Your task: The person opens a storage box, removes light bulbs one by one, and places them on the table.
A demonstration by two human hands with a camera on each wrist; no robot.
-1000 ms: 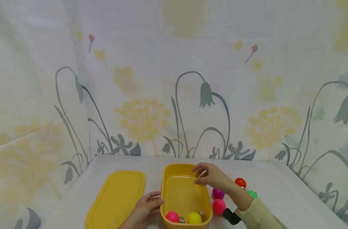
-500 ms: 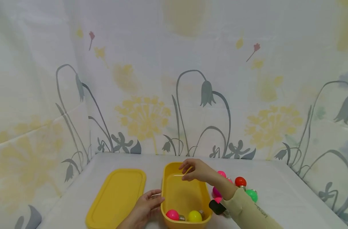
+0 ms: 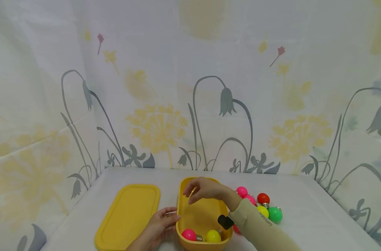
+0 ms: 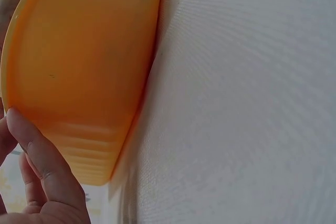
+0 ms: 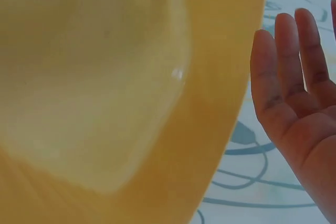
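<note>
A yellow plastic box point(image 3: 179, 223) stands without a lid on the table. Its near end holds a pink bulb point(image 3: 188, 234) and a yellow bulb point(image 3: 213, 236), both with metal screw bases. At the box's left side, my left hand point(image 3: 160, 225) holds the rim; in the left wrist view, digits of that left hand point(image 4: 47, 177) meet the rim and outer wall point(image 4: 84, 66). Over the far part of the box hangs my right hand point(image 3: 206, 190), its fingers loosely bent with nothing between them. The right wrist view has this right hand point(image 5: 299, 93) beside the box wall point(image 5: 220, 40).
A flat yellow lid point(image 3: 129, 216) lies left of the box. Right of the box sit several loose bulbs, among them a red bulb point(image 3: 263, 198), a green bulb point(image 3: 275, 214) and a pink bulb point(image 3: 242, 191). My right forearm partly covers them. A patterned cloth point(image 3: 190, 104) hangs behind.
My right hand has moved left, from the box's right rim to over its far inside. More of the loose bulbs now show. The left hand stays at the rim.
</note>
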